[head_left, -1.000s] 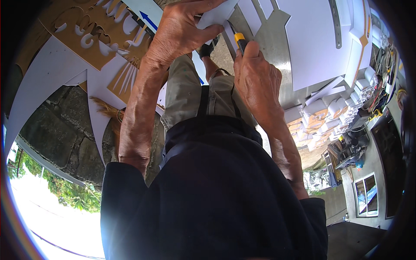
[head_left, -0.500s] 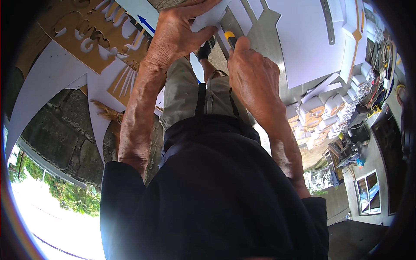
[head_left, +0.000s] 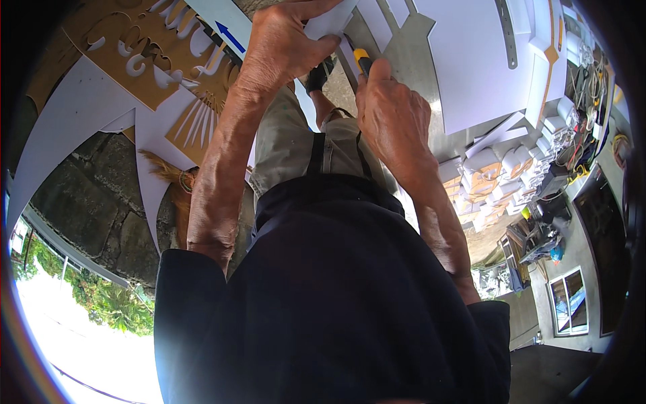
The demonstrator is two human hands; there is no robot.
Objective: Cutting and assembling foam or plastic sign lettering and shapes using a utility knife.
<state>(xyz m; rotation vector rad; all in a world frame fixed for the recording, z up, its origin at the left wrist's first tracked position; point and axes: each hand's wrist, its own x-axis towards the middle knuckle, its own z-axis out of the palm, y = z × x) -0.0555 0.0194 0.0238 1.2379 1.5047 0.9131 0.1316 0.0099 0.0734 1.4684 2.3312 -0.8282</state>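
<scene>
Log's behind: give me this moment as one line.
left hand: touching white piece | right hand: gripping yellow-black cutter | nearby: grey slotted strip on white sheet

Utility knife (head_left: 363, 59): yellow-and-black handle, slim blade out, slanting up and leftward from the right hand (head_left: 393, 101) gripping it; tip contact with the sheet unclear.
White sheet (head_left: 331, 24): smooth, showing between the left hand's (head_left: 286, 44) thumb and forefinger, running past the view's upper edge.
</scene>
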